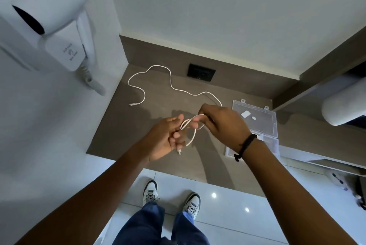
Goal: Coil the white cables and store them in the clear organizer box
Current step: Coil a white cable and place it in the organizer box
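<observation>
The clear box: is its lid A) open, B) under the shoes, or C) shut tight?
A: the clear organizer box sits on the brown counter with its lid swung open, beside the right hand.

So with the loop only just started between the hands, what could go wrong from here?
1. Most of the white cable trails loosely across the brown counter; pulling it in could kink or tangle it.
2. Only one loop hangs between the left hand and right hand, so it may spring open if either grip loosens.
3. The clear organizer box sits partly under the right forearm near the counter edge and might get knocked.
</observation>
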{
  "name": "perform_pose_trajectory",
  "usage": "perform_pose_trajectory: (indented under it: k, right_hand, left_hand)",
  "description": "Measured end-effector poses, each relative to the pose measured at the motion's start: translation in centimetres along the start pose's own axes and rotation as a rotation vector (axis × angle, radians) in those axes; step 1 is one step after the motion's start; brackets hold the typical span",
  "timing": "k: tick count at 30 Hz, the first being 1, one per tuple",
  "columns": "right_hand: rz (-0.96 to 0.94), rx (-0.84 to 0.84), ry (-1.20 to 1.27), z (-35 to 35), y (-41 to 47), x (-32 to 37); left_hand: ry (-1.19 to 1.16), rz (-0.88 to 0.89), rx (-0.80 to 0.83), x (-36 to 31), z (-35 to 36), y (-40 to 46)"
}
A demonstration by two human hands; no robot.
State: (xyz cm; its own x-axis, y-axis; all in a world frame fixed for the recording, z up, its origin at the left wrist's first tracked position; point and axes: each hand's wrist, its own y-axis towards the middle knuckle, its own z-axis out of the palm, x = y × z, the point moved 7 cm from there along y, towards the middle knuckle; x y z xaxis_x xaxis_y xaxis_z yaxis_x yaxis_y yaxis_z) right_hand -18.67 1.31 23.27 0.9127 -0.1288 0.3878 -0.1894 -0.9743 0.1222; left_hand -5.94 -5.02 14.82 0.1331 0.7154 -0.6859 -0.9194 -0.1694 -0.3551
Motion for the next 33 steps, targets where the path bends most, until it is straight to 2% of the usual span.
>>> perform_pose_trajectory:
  k: [3, 6, 9, 11, 13, 16, 17, 18, 20, 22, 24, 28, 31, 33]
  right_hand:
    - [0.038, -0.019, 0.069, 2.2, -0.8, -0.8]
    - [0.121, 0.024, 0.264, 5.9, -2.0, -0.7]
    - [0.153, 0.213, 0.348, 9.9, -3.5, 0.9]
    - [0.175, 0.331, 0.373, 11.4, -4.5, 1.8]
    - [0.185, 0.412, 0.358, 11.8, -5.0, 2.4]
    - [0.115, 0.332, 0.287, 9.2, -4.3, 3.6]
    - [0.074, 0.261, 0.256, 7.7, -3.6, 3.9]
    - [0.035, 0.197, 0.216, 6.3, -2.8, 4.0]
    - [-0.032, 0.111, 0.106, 3.7, -1.3, 3.6]
    - [-0.073, 0.072, 0.037, 2.1, -0.4, 2.4]
    - [-0.064, 0.055, 0.086, 1.6, -0.4, 1.1]
    - [0.149, -0.069, 0.581, 3.3, -1.3, -1.2]
    - [0.444, -0.161, 0.947, 5.9, -2.8, -3.8]
    - [0.584, -0.201, 1.000, 7.1, -3.7, -4.6]
  left_hand:
    - [-0.099, -0.009, 0.116, -0.4, 0.5, -0.7]
    - [-0.329, 0.125, 0.179, -2.2, 1.5, -0.7]
    - [-0.452, 0.288, 0.093, -3.7, 0.5, -0.2]
    - [-0.406, 0.351, 0.006, -4.2, -0.9, 0.1]
    - [-0.169, 0.386, -0.131, -4.4, -2.3, 0.1]
    - [0.623, 0.330, -0.376, -4.0, -3.4, -0.1]
    - [0.800, 0.280, -0.356, -3.3, -3.4, 0.0]
    - [0.864, 0.227, -0.294, -2.3, -3.3, 0.1]
    - [0.747, 0.117, -0.158, -0.5, -2.7, -0.2]
    - [0.438, -0.008, -0.082, 0.7, -2.2, -0.6]
    - [0.169, -0.083, 0.012, 1.0, -1.2, -1.0]
    - [-0.044, -0.089, 0.147, 0.6, 0.5, -1.7]
    - [-0.135, -0.035, 0.213, -0.5, 1.2, -2.0]
    - [-0.215, 0.038, 0.220, -1.3, 1.3, -1.6]
